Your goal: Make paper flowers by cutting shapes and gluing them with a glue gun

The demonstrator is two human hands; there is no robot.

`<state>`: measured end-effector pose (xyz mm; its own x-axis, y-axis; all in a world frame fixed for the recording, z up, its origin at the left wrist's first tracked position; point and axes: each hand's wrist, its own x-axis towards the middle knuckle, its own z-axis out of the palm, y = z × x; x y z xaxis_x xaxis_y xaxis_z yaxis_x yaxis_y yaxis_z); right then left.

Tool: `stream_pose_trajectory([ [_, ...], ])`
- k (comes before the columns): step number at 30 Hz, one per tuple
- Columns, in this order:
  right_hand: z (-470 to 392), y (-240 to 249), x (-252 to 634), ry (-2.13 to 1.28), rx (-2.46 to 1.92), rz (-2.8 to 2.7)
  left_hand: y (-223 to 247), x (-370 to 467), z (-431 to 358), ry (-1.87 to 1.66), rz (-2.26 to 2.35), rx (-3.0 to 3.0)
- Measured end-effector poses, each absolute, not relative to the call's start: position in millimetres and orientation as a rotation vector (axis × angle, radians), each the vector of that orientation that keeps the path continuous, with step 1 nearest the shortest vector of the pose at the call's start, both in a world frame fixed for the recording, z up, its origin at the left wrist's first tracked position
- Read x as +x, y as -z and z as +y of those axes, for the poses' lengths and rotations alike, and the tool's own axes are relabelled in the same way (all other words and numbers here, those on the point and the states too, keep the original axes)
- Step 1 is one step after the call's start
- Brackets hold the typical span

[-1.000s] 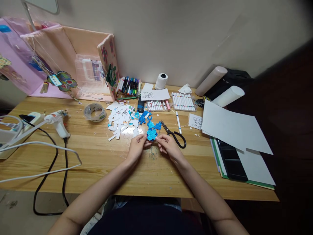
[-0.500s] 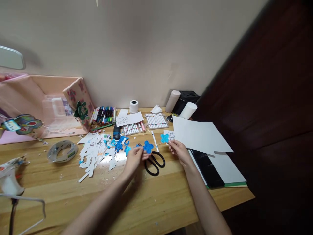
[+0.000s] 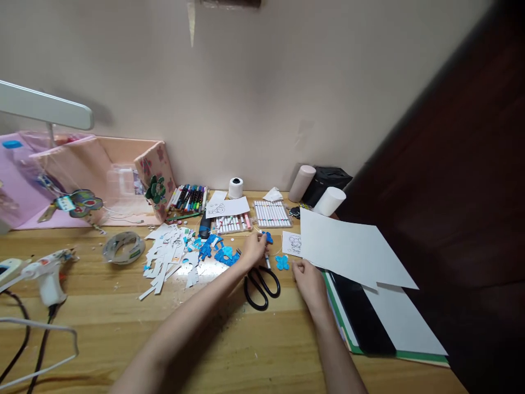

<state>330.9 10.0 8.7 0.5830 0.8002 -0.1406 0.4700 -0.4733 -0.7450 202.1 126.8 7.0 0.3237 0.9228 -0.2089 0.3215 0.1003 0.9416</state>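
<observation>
My left hand (image 3: 253,250) reaches over the black-handled scissors (image 3: 262,287). Its closed fingertips pinch a dark blue flower cutout (image 3: 268,237), just above a white marker (image 3: 268,261) that is partly hidden by the hand. To the right, my right hand (image 3: 308,280) rests low over the table with its fingers curled closed; whether anything is inside them is hidden. Left of those fingers, and apart from them, a light blue flower cutout (image 3: 283,262) lies on the table. Behind it is a small paper with a line drawing (image 3: 291,243).
White paper scraps (image 3: 166,254) and blue offcuts (image 3: 211,246) cover the left middle. Tape roll (image 3: 110,253), glue gun (image 3: 49,279) and pink box (image 3: 150,164) stand further left. Marker sets (image 3: 273,213) and a thread spool (image 3: 235,188) line the wall. White sheets (image 3: 353,246) overhang the right.
My left hand has carried the dark blue flower away from me and to the right. The light blue flower, earlier at my right fingertips, now lies on the table. The view has shifted left.
</observation>
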Motion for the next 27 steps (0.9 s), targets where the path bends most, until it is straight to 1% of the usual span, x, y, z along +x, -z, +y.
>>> stream_pose_trajectory([
  [3, 9, -15, 323, -0.51, -2.222, -1.123, -18, 161, 110, -0.731, 1.225, 1.643],
  [5, 10, -18, 317, -0.476, -2.192, -1.286, -19, 128, 98, -0.735, 1.199, 1.763],
  [6, 11, -20, 315, -0.464, -2.146, -1.368, -18, 111, 94, -0.706, 1.16, 1.849],
  [9, 16, -28, 311, -0.464, -1.969, -1.521, -9, 65, 89, -0.458, 1.108, 2.387],
  [11, 19, -37, 308, -0.493, -1.897, -1.605, -8, 41, 89, -0.37, 1.133, 2.558],
  [12, 21, -41, 305, -0.516, -1.875, -1.643, -9, 33, 89, -0.379, 1.143, 2.611],
  [15, 25, -49, 281, -0.565, -1.73, -1.767, -22, 20, 85, -0.484, 1.102, 2.688],
  [17, 28, -50, 253, -0.53, -1.454, -1.977, -30, 23, 78, -0.534, 1.016, 2.692],
  [19, 30, -50, 219, -0.433, -1.082, -2.296, -33, 31, 70, -0.52, 0.87, 2.68],
  [21, 35, -49, 188, -0.29, -0.858, -2.487, -33, 37, 63, -0.572, 0.874, 2.657],
  [24, 50, -51, 165, -0.153, -0.729, -2.575, -36, 32, 53, -0.615, 0.907, 2.629],
  [27, 75, -52, 168, -0.204, -0.784, -2.743, -54, 10, 45, -0.592, 0.876, 2.637],
])
